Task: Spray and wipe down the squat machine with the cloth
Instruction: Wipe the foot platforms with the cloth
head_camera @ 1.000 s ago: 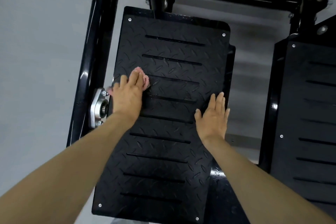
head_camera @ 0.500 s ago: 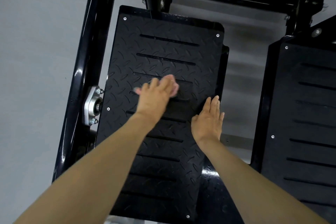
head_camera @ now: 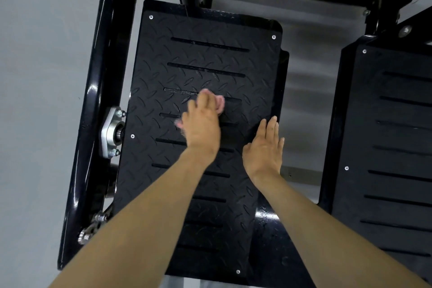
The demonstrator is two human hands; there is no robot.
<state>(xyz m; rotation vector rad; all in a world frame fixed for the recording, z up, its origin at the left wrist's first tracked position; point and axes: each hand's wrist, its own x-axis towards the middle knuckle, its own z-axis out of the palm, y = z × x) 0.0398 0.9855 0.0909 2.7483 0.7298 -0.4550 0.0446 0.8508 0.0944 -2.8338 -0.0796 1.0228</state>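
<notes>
While braced with right hand (head_camera: pixel 264 147) spread flat by the right edge of the squat-machine footplate (head_camera: pixel 210 58), apparently for balance, pressed pink cloth (head_camera: pixel 220 103) under left hand (head_camera: pixel 202 127), fingers flat, at mid-plate, evidently to bear down on the treaded surface.

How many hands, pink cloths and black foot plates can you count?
Hands: 2, the left hand and the right hand
Cloth: 1
Plates: 2, the left plate and the right plate
Total: 5
</notes>
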